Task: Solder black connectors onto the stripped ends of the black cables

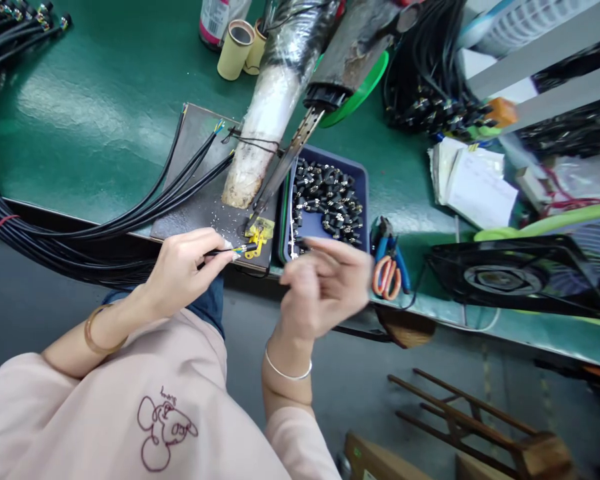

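Note:
My left hand (193, 267) is closed, thumb against fingers, round a black cable (213, 253). Thin coloured wires come out of the cable's end and reach a small black connector (250, 247) at a yellow holder (260, 235). That holder sits on a dark metal plate (180, 223) at the bench edge. Smeared by motion, my right hand (325, 287) is over the near edge of a blue-grey tray (363, 200) of small black connectors (330, 193). Whether it holds anything cannot be made out. Above the holder hangs a soldering iron (300, 137), pointing down at it.
A white wrapped tube (260, 133) stands beside the iron. Bundled black cables (10, 233) run along the left of the green bench (105, 87). Pliers (391, 263) lie right of the tray, then a black fan (510, 277). A wooden stool (480, 420) is below.

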A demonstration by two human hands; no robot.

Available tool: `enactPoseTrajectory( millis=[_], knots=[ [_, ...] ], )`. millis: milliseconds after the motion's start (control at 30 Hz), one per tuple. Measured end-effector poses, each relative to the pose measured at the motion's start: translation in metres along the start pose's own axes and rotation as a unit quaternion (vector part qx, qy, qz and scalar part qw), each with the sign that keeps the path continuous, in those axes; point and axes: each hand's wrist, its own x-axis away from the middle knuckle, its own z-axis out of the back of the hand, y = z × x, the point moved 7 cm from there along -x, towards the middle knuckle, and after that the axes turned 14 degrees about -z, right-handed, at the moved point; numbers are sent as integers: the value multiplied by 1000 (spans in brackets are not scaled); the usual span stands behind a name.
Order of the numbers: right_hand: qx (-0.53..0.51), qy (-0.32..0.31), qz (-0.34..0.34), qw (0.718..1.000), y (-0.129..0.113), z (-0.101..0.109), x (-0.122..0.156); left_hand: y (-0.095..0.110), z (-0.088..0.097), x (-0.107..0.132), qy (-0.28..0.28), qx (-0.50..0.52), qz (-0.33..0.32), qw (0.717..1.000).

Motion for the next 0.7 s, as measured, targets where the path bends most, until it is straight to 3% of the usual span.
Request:
enactPoseTrajectory(
  millis=[67, 133, 300, 400, 700],
  knots=[
    [-62, 62, 16, 996, -2, 11, 1, -6, 0, 1, 6, 14, 26, 1000],
    [-56, 79, 16, 995, -1, 13, 3, -9, 0, 1, 14, 20, 38, 999],
    [71, -7, 5, 997, 13, -9, 9, -12, -1, -2, 30, 5, 33, 999],
    [72, -53, 15, 996, 18, -21, 10, -12, -1, -5, 35, -14, 19, 999],
    [79, -35, 48, 995, 12, -26, 3, -9, -2, -11, 36, -74, -18, 996]
  ],
)
